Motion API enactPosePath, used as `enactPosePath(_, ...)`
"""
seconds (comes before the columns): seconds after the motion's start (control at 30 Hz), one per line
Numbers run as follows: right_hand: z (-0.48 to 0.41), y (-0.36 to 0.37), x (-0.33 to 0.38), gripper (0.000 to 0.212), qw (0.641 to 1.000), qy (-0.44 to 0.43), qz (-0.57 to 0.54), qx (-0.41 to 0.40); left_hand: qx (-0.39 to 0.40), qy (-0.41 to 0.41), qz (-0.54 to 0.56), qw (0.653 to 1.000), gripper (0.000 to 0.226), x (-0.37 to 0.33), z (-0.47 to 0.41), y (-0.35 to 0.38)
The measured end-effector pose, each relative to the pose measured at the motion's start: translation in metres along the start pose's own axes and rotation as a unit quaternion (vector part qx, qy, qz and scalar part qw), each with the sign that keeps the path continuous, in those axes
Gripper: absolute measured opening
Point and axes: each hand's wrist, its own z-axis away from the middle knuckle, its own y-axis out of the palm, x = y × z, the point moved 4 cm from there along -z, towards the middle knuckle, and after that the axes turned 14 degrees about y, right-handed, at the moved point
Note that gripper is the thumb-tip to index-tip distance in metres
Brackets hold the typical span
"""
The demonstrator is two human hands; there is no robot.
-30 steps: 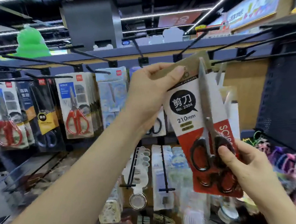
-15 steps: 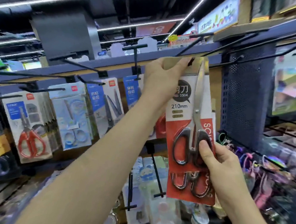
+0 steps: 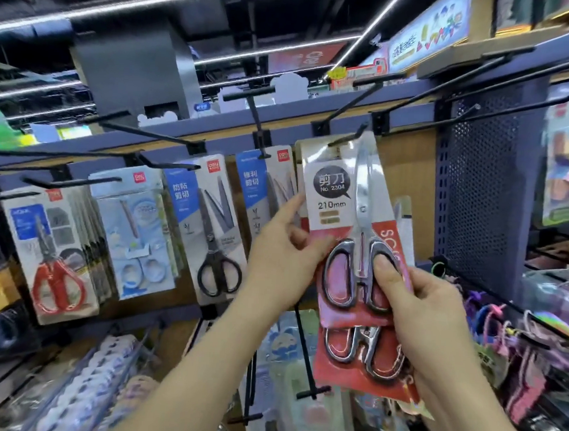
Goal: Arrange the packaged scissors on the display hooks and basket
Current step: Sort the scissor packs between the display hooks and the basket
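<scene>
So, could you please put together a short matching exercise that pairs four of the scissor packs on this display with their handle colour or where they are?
Things:
1. Front 210mm pack
2. Far-left pack
3. Pack with dark blades
4. Second red pack

Descriptions:
A. Red handles, hanging on a hook at far left
B. Black handles, hanging left of the left hand
C. Top on a hook, right hand thumb on its handle ring
D. Lower in the right hand, behind the front pack

Pairs: 1-C, 2-A, 3-B, 4-D
</scene>
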Motion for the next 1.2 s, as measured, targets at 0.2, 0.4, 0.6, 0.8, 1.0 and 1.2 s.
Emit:
enactPosePath(0.2,-0.028,0.002,0.002,0.059,0.993,0.02,0.12,0.004,-0.036,-0.01,-0.082,0.996,0.067,0.025,-0.026,-0.001)
enactPosePath(0.4,-0.029,-0.028,0.001,0.014,0.952,-0.042,0.27,-0.141,-0.032,-0.014,-0.162,0.986,0.063,0.049,-0.048,0.012)
enactPosePath(0.6,-0.022,-0.05,0.016,0.045,0.972,-0.133,0.17,-0.092,-0.031,0.002,-0.28,0.959,0.067,0.074,-0.054,0.022)
enactPosePath(0.8,-0.018,-0.052,0.013,0.078,0.997,-0.04,0.061,0.026,0.0,0.034,-0.294,0.955,0.071,0.077,-0.053,0.026)
enactPosePath(1.0,-0.015,-0.045,0.011,0.05,0.992,-0.045,0.078,0.092,-0.089,0.022,0.003,0.996,0.022,0.019,-0.047,0.007)
enactPosePath(1.2,-0.009,-0.028,0.012,0.049,0.982,-0.052,0.064,0.167,0.01,0.033,0.171,0.985,0.029,-0.041,-0.045,0.007)
